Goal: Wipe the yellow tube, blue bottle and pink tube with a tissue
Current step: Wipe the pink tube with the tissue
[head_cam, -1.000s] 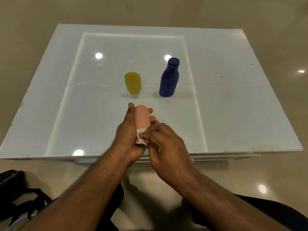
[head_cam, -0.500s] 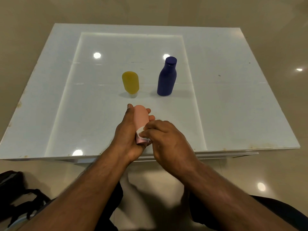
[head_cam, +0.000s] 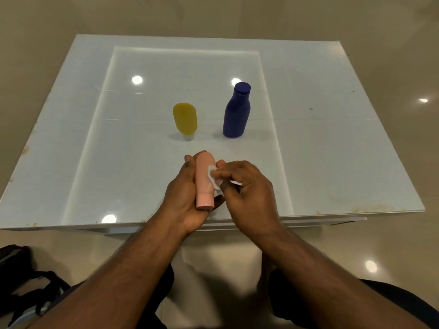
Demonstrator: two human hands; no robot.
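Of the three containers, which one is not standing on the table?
The pink tube: the left hand holds it above the table, while the yellow tube and blue bottle stand upright.

Glossy white table (head_cam: 332, 138), matt pink tube (head_cam: 203, 179)

Most of tissue (head_cam: 213, 179) hidden inside right hand (head_cam: 247, 188). Far side of pink tube (head_cam: 204, 180) covered by left hand (head_cam: 184, 198) fingers. Black bag (head_cam: 21, 281) cut off at left edge. Yellow tube (head_cam: 184, 118) cap blurred, label unreadable.
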